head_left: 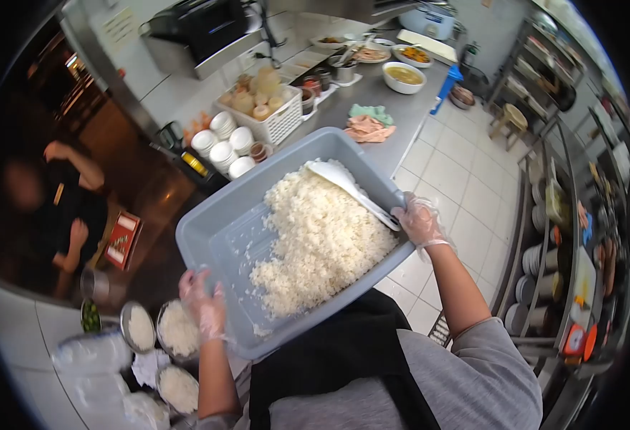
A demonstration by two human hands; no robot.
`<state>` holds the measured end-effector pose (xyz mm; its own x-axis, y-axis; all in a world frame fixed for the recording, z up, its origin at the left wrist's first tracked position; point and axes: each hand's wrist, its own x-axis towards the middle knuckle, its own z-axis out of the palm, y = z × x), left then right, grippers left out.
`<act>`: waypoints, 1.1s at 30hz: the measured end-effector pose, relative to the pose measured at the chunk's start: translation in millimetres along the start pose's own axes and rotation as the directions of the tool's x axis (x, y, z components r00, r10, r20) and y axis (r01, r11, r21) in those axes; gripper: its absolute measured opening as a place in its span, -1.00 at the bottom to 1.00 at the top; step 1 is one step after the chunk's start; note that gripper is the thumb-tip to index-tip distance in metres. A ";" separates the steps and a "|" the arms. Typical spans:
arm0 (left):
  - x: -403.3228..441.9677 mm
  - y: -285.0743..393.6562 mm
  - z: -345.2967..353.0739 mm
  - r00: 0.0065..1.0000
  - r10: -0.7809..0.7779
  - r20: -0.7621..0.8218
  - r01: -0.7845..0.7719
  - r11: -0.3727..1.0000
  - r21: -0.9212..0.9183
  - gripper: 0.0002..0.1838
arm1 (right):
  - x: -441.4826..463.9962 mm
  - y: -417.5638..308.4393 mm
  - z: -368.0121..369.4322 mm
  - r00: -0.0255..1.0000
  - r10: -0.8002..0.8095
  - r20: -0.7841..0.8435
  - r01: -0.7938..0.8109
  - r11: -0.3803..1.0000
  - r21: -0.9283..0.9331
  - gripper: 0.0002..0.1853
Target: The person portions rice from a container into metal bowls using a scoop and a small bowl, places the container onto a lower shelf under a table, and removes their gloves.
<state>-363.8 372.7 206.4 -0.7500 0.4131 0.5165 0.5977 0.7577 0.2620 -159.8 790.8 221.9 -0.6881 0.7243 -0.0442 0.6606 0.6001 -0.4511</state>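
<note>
A grey plastic tub (218, 208) is held in front of my body, tilted in the view. White cooked rice (322, 244) is heaped in its middle and right part. A white rice paddle (347, 185) lies on the rice, its handle end near my right hand. My left hand (204, 304), in a clear plastic glove, grips the tub's left rim. On the right rim my right hand (422, 221), gloved the same way, is closed around the edge; whether it also touches the paddle handle I cannot tell.
Bowls of rice (179, 328) stand at lower left beside plastic bags (93, 351). Behind the tub, a steel counter (408, 118) carries stacked white cups (222, 154), a white basket (283, 122) of bottles, cloths (369, 129) and a soup bowl (404, 77). A shelf rack (537, 236) stands right; another person (71, 201) is at left.
</note>
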 end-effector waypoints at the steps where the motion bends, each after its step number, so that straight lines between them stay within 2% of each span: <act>1: -4.1 -5.7 3.9 0.994 -0.078 -0.071 0.076 0.997 -0.028 -0.61 | -3.9 1.1 -2.0 0.998 0.034 0.057 -0.036 0.998 0.043 -0.58; 2: -9.5 -17.6 13.2 0.997 -0.057 -0.058 0.055 0.998 -0.038 -0.61 | -6.5 9.1 2.0 0.999 0.018 0.045 -0.021 0.997 0.076 -0.59; 3: -14.3 -31.0 26.6 0.938 -0.344 0.042 0.327 0.838 -0.436 -0.54 | -9.7 16.2 2.6 0.998 0.038 0.042 -0.041 0.996 0.077 -0.59; 4: -10.7 -32.1 31.3 0.799 -0.547 0.250 0.537 0.461 -0.707 -0.46 | -12.6 21.9 3.4 1.000 0.007 0.029 -0.010 0.994 0.113 -0.59; 5: -7.8 -35.6 31.8 0.798 -0.545 0.257 0.542 0.465 -0.700 -0.46 | -14.0 25.8 5.5 0.999 -0.030 0.018 0.027 0.988 0.150 -0.58; 7: 4.2 -32.0 19.9 0.629 -0.544 0.556 0.762 0.288 -0.580 -0.50 | -15.7 34.2 13.9 0.999 0.032 -0.002 -0.031 0.972 0.232 -0.56; 8: 4.6 -31.8 21.7 0.615 -0.587 0.527 0.764 0.279 -0.581 -0.50 | -12.6 43.4 24.6 1.000 0.030 -0.006 -0.027 0.961 0.276 -0.55; 10: 2.1 -29.8 21.5 0.633 -0.613 0.473 0.774 0.509 -0.377 -0.48 | -5.8 54.6 40.5 0.996 0.082 0.028 -0.086 0.966 0.244 -0.53; 11: 8.1 -16.8 13.2 0.680 -0.596 0.427 0.733 0.566 -0.377 -0.48 | -6.8 58.1 41.1 0.992 0.087 0.087 -0.111 0.935 0.336 -0.53; 12: 21.5 1.9 5.5 0.721 -0.574 0.388 0.693 0.616 -0.375 -0.48 | -11.3 76.4 51.7 0.996 0.076 0.039 -0.083 0.961 0.262 -0.56; 13: 39.2 19.0 -6.8 0.749 -0.561 0.353 0.655 0.706 -0.269 -0.48 | -18.0 61.9 35.1 0.983 0.124 0.139 -0.164 0.928 0.336 -0.52; 14: 60.7 32.2 -17.5 0.776 -0.529 0.344 0.602 0.783 -0.155 -0.48 | -21.5 63.7 31.3 0.980 0.111 0.165 -0.164 0.917 0.363 -0.53; 15: 76.4 36.7 -20.3 0.737 -0.535 0.414 0.646 0.737 -0.198 -0.48 | -23.8 69.2 31.7 0.977 0.105 0.183 -0.171 0.903 0.394 -0.54; 17: 71.1 19.3 -5.4 0.739 -0.544 0.396 0.655 0.718 -0.237 -0.45 | -38.6 73.2 35.4 0.988 0.149 0.051 -0.157 0.952 0.263 -0.51; 18: 75.0 16.3 0.6 0.728 -0.510 0.458 0.656 0.713 -0.248 -0.47 | -46.0 80.0 39.2 0.991 0.126 0.048 -0.135 0.956 0.260 -0.51; 19: 83.0 6.8 4.2 0.696 -0.462 0.549 0.668 0.696 -0.262 -0.50 | -56.3 77.6 27.8 0.977 0.198 0.085 -0.211 0.957 0.197 -0.49; 20: 89.2 -2.9 10.3 0.700 -0.467 0.541 0.672 0.686 -0.277 -0.50 | -60.8 74.5 23.4 0.962 0.251 0.104 -0.265 0.951 0.157 -0.47; 22: 105.3 -20.8 20.6 0.744 -0.275 0.609 0.593 0.693 -0.410 -0.56 | -81.2 58.8 10.3 0.960 0.267 0.087 -0.278 0.948 0.156 -0.47; 24: 104.2 -13.6 47.8 0.760 -0.228 0.608 0.543 0.737 -0.402 -0.58 | -100.1 82.2 39.8 0.956 0.287 0.064 -0.294 0.936 0.195 -0.48; 26: 113.2 -10.4 59.8 0.749 -0.194 0.634 0.520 0.765 -0.380 -0.61 | -112.3 80.3 48.8 0.882 0.461 0.094 -0.469 0.880 0.078 -0.43; 27: 116.9 -8.0 67.4 0.747 -0.170 0.642 0.498 0.783 -0.372 -0.60 | -115.1 77.1 55.6 0.886 0.454 0.092 -0.461 0.883 0.084 -0.43; 29: 120.9 -3.3 83.1 0.749 -0.142 0.647 0.472 0.799 -0.372 -0.59 | -120.5 70.6 67.0 0.795 0.601 0.087 -0.605 0.771 0.201 -0.46; 30: 126.4 -5.5 91.6 0.751 -0.101 0.652 0.441 0.813 -0.381 -0.56 | -119.6 86.3 74.4 0.795 0.602 0.074 -0.604 0.774 0.191 -0.46; 32: 133.5 -8.1 111.1 0.763 -0.042 0.646 0.384 0.833 -0.399 -0.53 | -124.9 142.9 115.4 0.787 0.617 -0.007 -0.581 0.745 0.327 -0.44; 33: 137.0 -11.9 118.0 0.768 0.005 0.641 0.361 0.824 -0.437 -0.51 | -131.9 131.5 120.9 0.775 0.631 -0.026 -0.588 0.735 0.337 -0.44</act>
<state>-507.1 480.0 177.9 -0.7545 0.6443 -0.1249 0.3459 0.5521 0.7586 -18.4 733.2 60.7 -0.1085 0.9490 -0.2961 0.7889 -0.0990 -0.6064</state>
